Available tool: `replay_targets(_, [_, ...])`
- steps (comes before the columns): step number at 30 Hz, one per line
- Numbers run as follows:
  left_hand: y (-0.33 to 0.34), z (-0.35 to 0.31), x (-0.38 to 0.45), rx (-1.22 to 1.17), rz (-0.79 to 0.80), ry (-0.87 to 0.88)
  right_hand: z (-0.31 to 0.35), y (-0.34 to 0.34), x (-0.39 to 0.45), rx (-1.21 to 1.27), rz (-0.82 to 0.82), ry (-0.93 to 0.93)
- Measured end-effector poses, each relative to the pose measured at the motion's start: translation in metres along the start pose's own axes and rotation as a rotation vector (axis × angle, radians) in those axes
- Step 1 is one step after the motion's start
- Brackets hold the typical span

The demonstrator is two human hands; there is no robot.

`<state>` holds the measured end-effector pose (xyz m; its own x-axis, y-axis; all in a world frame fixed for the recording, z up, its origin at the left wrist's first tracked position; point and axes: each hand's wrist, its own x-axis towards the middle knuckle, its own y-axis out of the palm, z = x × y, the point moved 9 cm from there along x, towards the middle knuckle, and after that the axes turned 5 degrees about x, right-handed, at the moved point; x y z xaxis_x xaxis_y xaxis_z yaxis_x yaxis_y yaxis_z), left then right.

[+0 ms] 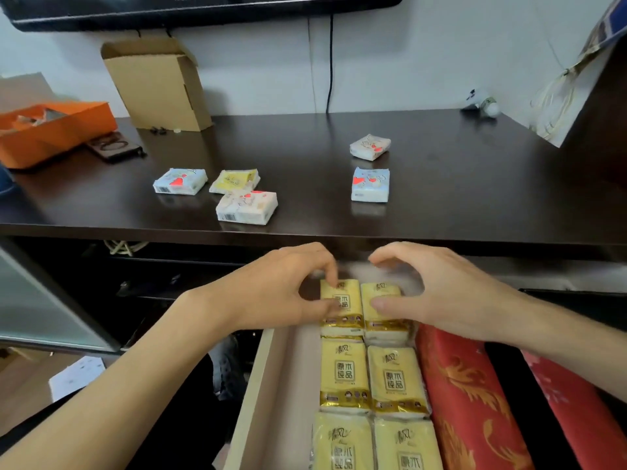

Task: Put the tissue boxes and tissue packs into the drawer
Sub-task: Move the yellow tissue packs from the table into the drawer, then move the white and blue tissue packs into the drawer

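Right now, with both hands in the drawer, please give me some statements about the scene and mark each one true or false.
1. Five small tissue packs lie on the dark tabletop. True: three at the left, such as the yellow small pack, and two at the right.
2. The left hand holds a red box. False: it touches the rear left yellow pack.
3. The right hand rests on the rear right yellow pack. True.
4. The yellow packs in the drawer lie in one single column. False: they lie in two columns, side by side.
5. The red boxes lie right of the yellow packs. True.
6. The cardboard box is closed. False: its flap stands open.
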<state>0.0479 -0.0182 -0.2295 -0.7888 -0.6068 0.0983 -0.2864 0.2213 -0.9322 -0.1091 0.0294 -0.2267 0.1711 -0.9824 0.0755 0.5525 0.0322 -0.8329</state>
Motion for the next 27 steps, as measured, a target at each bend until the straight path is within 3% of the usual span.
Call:
replay_targets(3, [-0.052, 0.008, -0.017, -0.079, -0.248, -0.069, 0.027, -0.031, 0.006, 0.132, -0.191, -0.113])
replay_targets(6, [-0.101, 0.035, -0.041, -0.036, -0.543, -0.207, 0.053, -0.045, 0.044, 0.281, -0.227, -0.188])
replay_targets(8, [-0.124, 0.061, -0.058, 0.029, -0.713, -0.353, 0.072, -0.046, 0.078, 0.256, -0.228, -0.223])
replay_targets(10, [-0.133, 0.087, -0.069, 0.051, -0.792, -0.522, 0.082, -0.044, 0.112, 0.041, -0.235, -0.228])
replay_targets(12, [-0.130, 0.101, -0.069, 0.077, -0.772, -0.628, 0.074, -0.043, 0.141, -0.257, -0.227, -0.180])
replay_targets(14, [-0.120, 0.104, -0.060, 0.132, -0.711, -0.660, 0.049, -0.045, 0.159, -0.357, -0.182, -0.060])
replay_targets(17, [-0.104, 0.098, -0.040, 0.306, -0.578, -0.693, 0.006, -0.047, 0.162, -0.357, -0.142, 0.096])
replay_targets(20, [-0.094, 0.092, -0.024, 0.427, -0.484, -0.692, -0.013, -0.046, 0.153, -0.298, -0.135, 0.112])
replay_targets(27, [-0.076, 0.084, 0.016, 0.101, -0.358, -0.562, -0.019, -0.059, 0.135, -0.078, -0.121, 0.061])
